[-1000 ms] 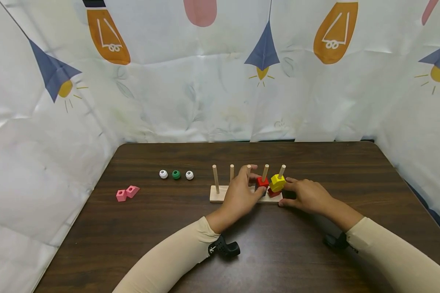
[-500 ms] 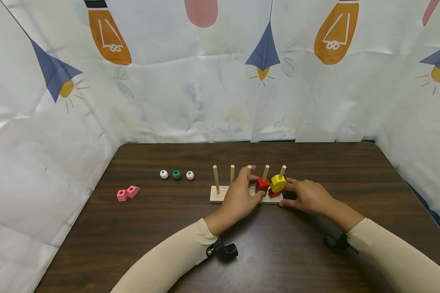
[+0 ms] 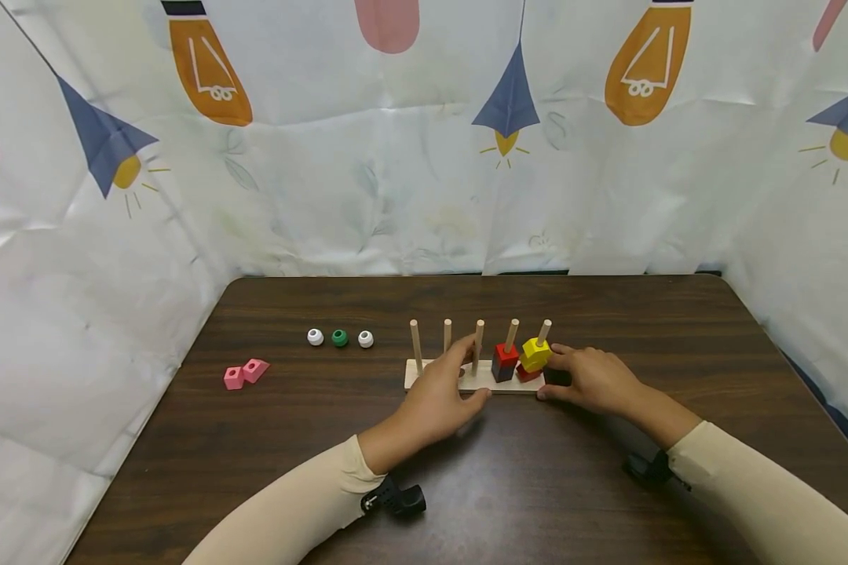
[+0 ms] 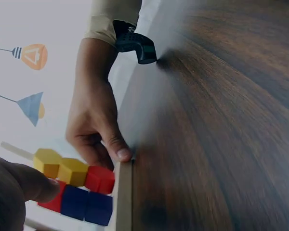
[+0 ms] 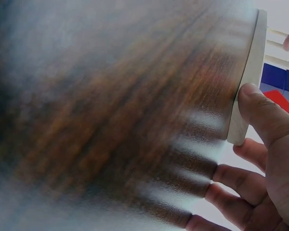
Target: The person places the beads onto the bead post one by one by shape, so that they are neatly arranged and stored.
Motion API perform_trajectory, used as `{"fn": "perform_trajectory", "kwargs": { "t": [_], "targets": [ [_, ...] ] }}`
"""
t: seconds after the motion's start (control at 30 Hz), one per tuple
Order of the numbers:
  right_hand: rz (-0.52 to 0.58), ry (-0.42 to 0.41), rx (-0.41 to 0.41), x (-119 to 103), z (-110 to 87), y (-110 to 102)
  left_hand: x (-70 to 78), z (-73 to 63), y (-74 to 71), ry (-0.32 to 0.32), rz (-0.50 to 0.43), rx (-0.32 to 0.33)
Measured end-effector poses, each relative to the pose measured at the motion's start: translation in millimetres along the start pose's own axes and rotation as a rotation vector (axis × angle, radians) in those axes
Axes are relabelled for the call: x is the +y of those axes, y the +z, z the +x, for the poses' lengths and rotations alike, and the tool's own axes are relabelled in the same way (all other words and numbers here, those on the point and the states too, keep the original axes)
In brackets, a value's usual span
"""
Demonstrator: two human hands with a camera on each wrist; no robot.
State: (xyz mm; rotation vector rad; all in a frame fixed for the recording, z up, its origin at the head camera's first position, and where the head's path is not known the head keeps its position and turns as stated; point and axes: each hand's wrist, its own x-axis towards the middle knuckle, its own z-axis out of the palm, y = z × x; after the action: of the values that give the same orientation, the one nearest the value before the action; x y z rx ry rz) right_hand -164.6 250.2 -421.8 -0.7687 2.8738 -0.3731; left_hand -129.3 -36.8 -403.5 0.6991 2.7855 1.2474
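Note:
A wooden peg board (image 3: 477, 382) with several upright pegs lies near the middle of the table. Its rightmost peg carries two yellow blocks (image 4: 73, 172) above a red block (image 4: 100, 180). On the neighbouring peg, a red block (image 3: 506, 354) tops two dark blue blocks (image 4: 85, 204). My left hand (image 3: 434, 400) hovers over the board's left half, fingers spread and apart from the blocks; it partly hides the board. At the right end, my right hand (image 3: 593, 380) holds the board, thumb on its front corner and fingers behind.
Two pink blocks (image 3: 244, 374) lie at the table's left. White and green beads (image 3: 340, 338) stand in a row left of the board. A printed cloth (image 3: 396, 173) hangs behind the dark wooden table (image 3: 537, 486).
My left hand has let go of the red block on its peg and drawn back to the left. The right hand stays at the board's end.

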Motion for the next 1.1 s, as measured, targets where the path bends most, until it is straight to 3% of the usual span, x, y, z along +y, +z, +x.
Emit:
{"fn": "perform_trajectory", "kwargs": {
  "t": [0.23, 0.47, 0.7, 0.93, 1.1],
  "targets": [
    [0.011, 0.000, -0.004, 0, -0.1, 0, -9.3, -14.2, -24.5, 0.031, 0.010, -0.026],
    [0.011, -0.010, 0.003, 0, -0.4, 1, -28.9, -27.5, -52.5, 0.039, 0.136, 0.036],
    [0.003, -0.015, 0.004, 1, 0.0, 1, -52.0, -41.6, -85.3, 0.009, 0.238, 0.084],
    [-0.002, -0.002, -0.005, 1, -0.5, 0, -88.0, -38.8, -106.7, -0.039, 0.330, 0.182],
    [-0.005, -0.005, -0.005, 0, 0.0, 1, -109.1, -31.0, -113.5, -0.057, 0.389, 0.187]
  ]
}}
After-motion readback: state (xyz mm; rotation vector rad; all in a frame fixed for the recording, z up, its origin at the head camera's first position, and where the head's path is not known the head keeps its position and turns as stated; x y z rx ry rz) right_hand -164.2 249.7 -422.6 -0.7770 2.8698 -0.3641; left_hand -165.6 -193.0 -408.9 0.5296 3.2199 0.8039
